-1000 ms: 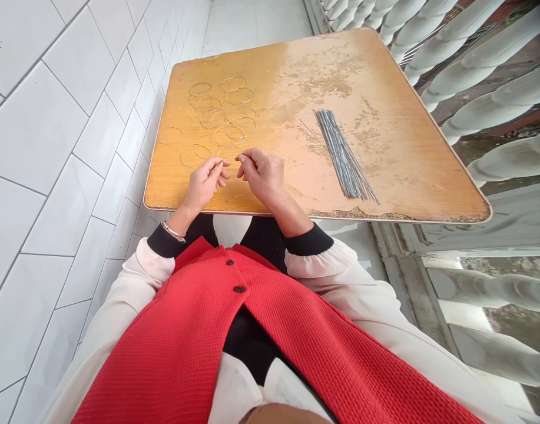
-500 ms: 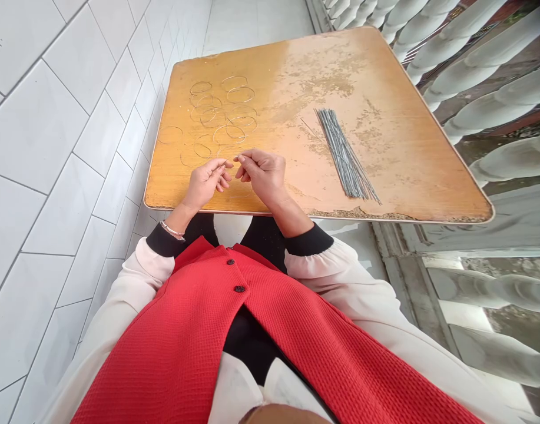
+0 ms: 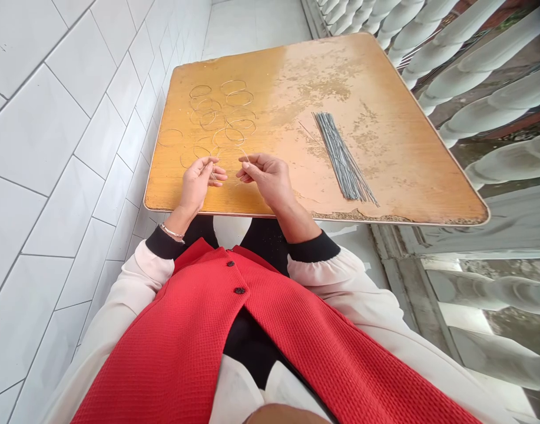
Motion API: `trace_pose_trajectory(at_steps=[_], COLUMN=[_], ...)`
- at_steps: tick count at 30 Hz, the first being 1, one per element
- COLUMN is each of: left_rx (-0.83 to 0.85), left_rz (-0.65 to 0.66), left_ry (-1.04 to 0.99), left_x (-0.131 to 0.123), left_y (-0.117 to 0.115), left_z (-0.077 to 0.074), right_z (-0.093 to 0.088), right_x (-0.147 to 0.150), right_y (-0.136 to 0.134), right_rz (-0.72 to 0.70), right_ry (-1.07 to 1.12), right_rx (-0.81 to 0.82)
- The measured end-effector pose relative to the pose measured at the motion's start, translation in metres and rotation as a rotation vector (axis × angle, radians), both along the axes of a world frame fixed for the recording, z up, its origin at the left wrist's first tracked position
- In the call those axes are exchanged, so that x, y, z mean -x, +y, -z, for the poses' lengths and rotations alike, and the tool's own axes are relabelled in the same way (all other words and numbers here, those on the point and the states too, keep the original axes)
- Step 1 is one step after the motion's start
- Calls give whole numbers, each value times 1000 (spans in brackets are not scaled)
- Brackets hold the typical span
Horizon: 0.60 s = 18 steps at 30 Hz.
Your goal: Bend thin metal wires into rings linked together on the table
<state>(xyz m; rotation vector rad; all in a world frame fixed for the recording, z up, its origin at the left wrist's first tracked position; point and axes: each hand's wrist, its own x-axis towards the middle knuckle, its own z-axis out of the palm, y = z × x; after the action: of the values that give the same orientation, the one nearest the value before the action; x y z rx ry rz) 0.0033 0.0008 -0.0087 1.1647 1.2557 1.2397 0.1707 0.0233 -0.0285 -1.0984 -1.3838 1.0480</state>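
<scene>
While right hand (image 3: 267,179) pinches thin wire (image 3: 245,156) between fingertips, left hand (image 3: 196,184) half-open beside wire's other end, grip unclear.

Position: riding on the head
Facing: looking forward and down
Range: closely watching left hand (image 3: 195,184), right hand (image 3: 267,179)

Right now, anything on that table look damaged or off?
Yes, the wooden tabletop is worn. Its veneer is pale, blotchy and flaking across the right half, and its front edge looks chipped and rough toward the right.
</scene>
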Motion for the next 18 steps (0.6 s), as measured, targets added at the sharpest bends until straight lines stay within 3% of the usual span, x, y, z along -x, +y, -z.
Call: trace_pose_trajectory(at_steps=[6,9,12,15,18], left_rx=[88,-24,-136,-193,-283], left_rz=[121,104,205,323,270], left_ry=[126,246,341,416,455], left_x=[17,23,19,11,9], left_y=[1,8,18,25,26], left_z=[-5,-14,-19,-18,-16], right_z=[1,-3,-7,-9,-6], right_x=[-7,-8,-3,1,0], right_y=[1,0,-5,-8,-6], right_rz=[88,74,33,22,44], right_ry=[-153,-332,-425,-425,-337], right_rx=[-60,-161,-232,-250,-184])
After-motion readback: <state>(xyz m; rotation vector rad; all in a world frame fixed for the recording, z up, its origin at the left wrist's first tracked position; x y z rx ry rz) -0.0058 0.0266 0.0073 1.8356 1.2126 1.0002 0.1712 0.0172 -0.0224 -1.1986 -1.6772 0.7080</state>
